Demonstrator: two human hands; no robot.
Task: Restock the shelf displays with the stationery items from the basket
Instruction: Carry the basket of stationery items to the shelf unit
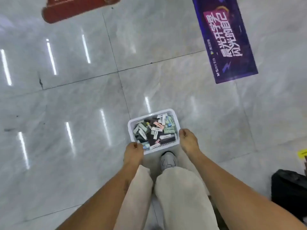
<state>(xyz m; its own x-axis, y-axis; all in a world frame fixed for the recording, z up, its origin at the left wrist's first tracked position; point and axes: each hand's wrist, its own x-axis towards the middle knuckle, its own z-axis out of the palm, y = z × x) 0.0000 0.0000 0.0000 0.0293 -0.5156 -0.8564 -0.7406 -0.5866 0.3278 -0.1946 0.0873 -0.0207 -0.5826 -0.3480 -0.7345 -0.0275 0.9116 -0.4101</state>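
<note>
1. Head view looks straight down on a glossy grey tiled floor (69, 100) streaked with reflections of ceiling lights.
2. At the top left edge lies a red mat (73, 9), partly cut off by the frame.
3. Left hand (133, 151) grips the near left corner of a white plastic basket (132, 123), fingers curled over the rim.
4. That basket sits low in the middle of the view, in front of the person's feet; whether it rests on the floor or is lifted just off it cannot be told.
5. Inside it is a loose heap of small stationery boxes (155, 130) in green, pink, white and dark colours, lying at all angles; their labels are too small to read.
6. Just behind the basket, between the forearms, a grey sneaker (167, 161) shows below cream trousers (181, 196).
7. Right hand (188, 138) holds the right rim of the basket, fingers bent down over the edge.
8. Farther right and well away from the basket, a purple floor banner (227, 39) with Chinese lettering lies at a slant.
9. At the lower right edge stands a black bag (289, 191), with a scrap of yellow (302, 154) above it.
</note>
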